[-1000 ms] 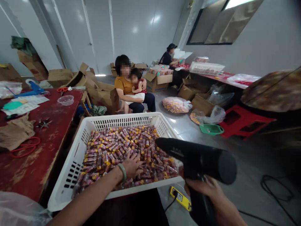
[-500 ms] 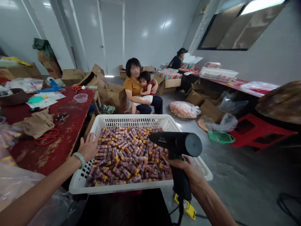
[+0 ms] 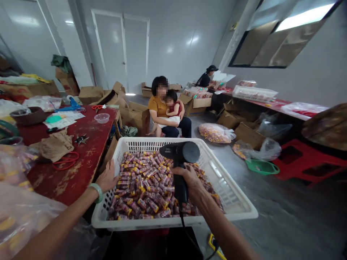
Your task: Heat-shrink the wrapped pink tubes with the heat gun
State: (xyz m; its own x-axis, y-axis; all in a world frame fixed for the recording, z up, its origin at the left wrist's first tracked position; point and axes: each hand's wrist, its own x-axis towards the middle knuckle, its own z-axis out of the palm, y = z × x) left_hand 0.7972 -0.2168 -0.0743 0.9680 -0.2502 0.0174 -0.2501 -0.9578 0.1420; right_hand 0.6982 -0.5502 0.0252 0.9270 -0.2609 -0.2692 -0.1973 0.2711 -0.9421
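Note:
A white plastic basket (image 3: 238, 216) with slotted walls stands in front of my knees. Many small clear tubes (image 3: 146, 177) with yellow ends and purple-pink labels lie heaped in it. My left hand (image 3: 107, 177), a pale green bangle on the wrist, grips the basket's left rim, thumb on the inner side and fingers stretched along the edge. A black hair dryer (image 3: 177, 153) is in my right hand (image 3: 189, 178), its fingers wrapped round the handle. It hovers over the heap, nozzle pointing left, with its cord hanging down over the basket's front rim.
At left, a worn red table (image 3: 89, 151) bears red-handled scissors (image 3: 67, 160), a cloth and a clear bowl (image 3: 102, 117). A person (image 3: 159, 112) holding a child sits beyond the basket. A red stool (image 3: 303, 159) and green tray (image 3: 262, 167) stand right.
My right hand has carried the hair dryer left, from the basket's right side to over the tubes. The view has shifted slightly; my left hand stays at the left rim.

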